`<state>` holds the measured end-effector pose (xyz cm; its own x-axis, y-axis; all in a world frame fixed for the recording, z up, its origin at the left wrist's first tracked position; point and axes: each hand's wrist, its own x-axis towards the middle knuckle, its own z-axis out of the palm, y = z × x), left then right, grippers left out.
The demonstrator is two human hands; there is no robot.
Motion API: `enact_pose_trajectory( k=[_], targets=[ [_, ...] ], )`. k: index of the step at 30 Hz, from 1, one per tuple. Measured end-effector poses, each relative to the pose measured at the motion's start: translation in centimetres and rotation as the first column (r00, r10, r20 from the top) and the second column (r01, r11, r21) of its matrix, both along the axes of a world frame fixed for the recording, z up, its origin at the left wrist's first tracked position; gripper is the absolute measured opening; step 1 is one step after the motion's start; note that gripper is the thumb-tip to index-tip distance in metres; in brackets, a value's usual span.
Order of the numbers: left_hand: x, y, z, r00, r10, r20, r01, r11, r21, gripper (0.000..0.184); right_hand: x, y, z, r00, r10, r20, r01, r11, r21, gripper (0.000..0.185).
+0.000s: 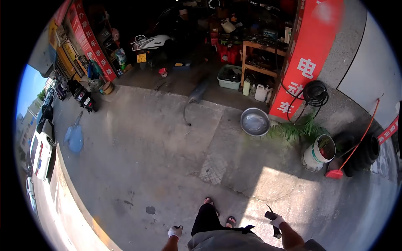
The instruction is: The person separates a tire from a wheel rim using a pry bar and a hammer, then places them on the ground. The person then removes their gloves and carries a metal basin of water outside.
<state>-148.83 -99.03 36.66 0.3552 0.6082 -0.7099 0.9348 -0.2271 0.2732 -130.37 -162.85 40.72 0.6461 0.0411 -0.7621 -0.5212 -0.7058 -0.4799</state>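
Black and elongated, an object of unclear material (270, 215) with a thin spike (269, 208) at its upper end is lying in my white-gloved right hand (277, 221), which is gripping its middle above sunlit concrete ground (293, 188). I am judging it stiff, fairly light, best held mid-length. My white-gloved left hand (173, 232) is hanging near my black trousers (206, 217), a small dark item (179, 227) showing there; whether it is gripping, I cannot tell.

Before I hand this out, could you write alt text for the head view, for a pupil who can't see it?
A person's right hand holds a dark, elongated object; the left hand seems to hold a small dark item. Ahead on the ground are a metal basin and a white bucket, outside an open workshop.
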Motion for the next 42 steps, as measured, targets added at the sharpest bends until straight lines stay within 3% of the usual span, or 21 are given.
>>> enact_pose_trajectory(
  k=[4,7,8,10,11,12,15,16,18,20,22,26,28,30,32,34,35,36,38,40,42],
  targets=[
    [8.4,2.9,0.2,0.978,-0.127,-0.163,0.129,0.992,-0.002,0.042,17.1,6.0,-2.0,0.996,0.073,0.059,-0.062,0.982,-0.177,0.061],
    [18.2,8.0,-1.4,0.968,-0.135,-0.213,0.140,0.990,0.008,0.043,26.4,11.9,-0.8,0.994,0.050,0.098,-0.047,0.998,-0.041,0.062],
    [22.5,10.0,-1.0,0.976,-0.132,-0.174,0.139,0.990,0.027,0.043,29.6,13.6,-0.2,0.987,0.061,0.147,-0.064,0.998,0.016,0.063],
    [31.0,15.2,-3.2,0.999,0.039,-0.020,-0.039,0.999,-0.032,0.038,34.9,18.2,4.0,0.993,-0.028,-0.115,0.021,0.998,-0.058,0.068],
    [37.2,17.9,-1.6,0.986,0.165,0.031,-0.163,0.984,-0.074,0.037,37.6,20.2,5.5,0.993,0.002,-0.117,-0.011,0.997,-0.078,0.069],
    [43.0,21.1,-1.7,0.995,0.064,0.083,-0.062,0.998,-0.033,0.037,38.9,22.2,7.4,0.991,0.019,-0.132,-0.032,0.995,-0.095,0.070],
    [61.3,27.7,4.2,0.970,-0.010,0.245,0.002,1.000,0.031,0.041,42.5,25.7,8.0,0.999,0.008,-0.053,0.003,0.980,0.200,0.074],
    [67.0,29.4,6.5,0.954,-0.094,0.286,0.069,0.993,0.095,0.037,43.7,27.2,7.6,0.986,-0.109,-0.127,0.153,0.890,0.430,0.073],
    [76.8,32.9,7.0,0.908,-0.102,0.406,0.068,0.993,0.098,0.028,48.1,32.0,12.9,0.981,-0.062,-0.184,0.074,0.995,0.060,0.072],
    [85.3,35.4,8.0,0.885,-0.109,0.452,0.067,0.992,0.107,0.030,50.5,34.8,12.9,0.943,-0.242,-0.228,0.242,0.970,-0.025,0.063],
    [91.8,36.0,11.0,0.852,-0.192,0.487,0.118,0.977,0.179,0.030,53.3,36.1,10.5,0.912,-0.275,-0.304,0.243,0.960,-0.138,0.063],
    [99.4,37.9,7.7,0.900,-0.268,0.344,0.196,0.953,0.231,0.026,61.5,38.8,8.0,0.894,-0.187,-0.408,0.063,0.952,-0.298,0.064],
    [100.5,39.5,4.1,0.927,-0.347,0.143,0.309,0.922,0.233,0.027,67.4,41.4,9.4,0.857,-0.275,-0.437,0.289,0.957,-0.035,0.060],
    [101.0,40.9,4.6,0.951,-0.304,-0.049,0.308,0.944,0.121,0.027,73.5,43.5,8.8,0.892,-0.264,-0.365,0.241,0.964,-0.110,0.052],
    [99.1,43.2,5.8,0.934,-0.302,-0.190,0.324,0.941,0.096,0.032,83.7,47.6,13.3,0.800,-0.346,-0.490,0.271,0.937,-0.221,0.055],
    [97.1,46.7,6.3,0.951,-0.205,-0.230,0.217,0.976,0.028,0.034,85.8,44.9,5.9,0.880,-0.283,-0.381,0.317,0.948,0.030,0.052],
    [96.6,48.1,7.1,0.962,-0.109,-0.252,0.119,0.993,0.026,0.032,92.0,47.4,8.6,0.862,-0.228,-0.453,0.164,0.971,-0.176,0.052],
    [97.3,49.3,8.9,0.960,-0.071,-0.270,0.083,0.996,0.034,0.029,94.8,47.1,6.0,0.923,-0.070,-0.379,0.015,0.989,-0.146,0.057],
    [98.7,51.9,11.3,0.954,0.024,-0.298,0.004,0.995,0.095,0.028,102.4,49.8,3.8,0.953,-0.034,-0.300,-0.036,0.974,-0.225,0.061],
    [102.8,53.8,15.2,0.937,-0.065,-0.344,0.136,0.973,0.186,0.028,111.5,54.3,3.3,0.946,0.046,-0.322,-0.140,0.951,-0.276,0.060],
    [105.2,57.1,15.4,0.945,-0.057,-0.323,0.123,0.975,0.186,0.029,120.2,60.9,4.7,0.944,0.176,-0.277,-0.258,0.921,-0.291,0.060]
  ],
)
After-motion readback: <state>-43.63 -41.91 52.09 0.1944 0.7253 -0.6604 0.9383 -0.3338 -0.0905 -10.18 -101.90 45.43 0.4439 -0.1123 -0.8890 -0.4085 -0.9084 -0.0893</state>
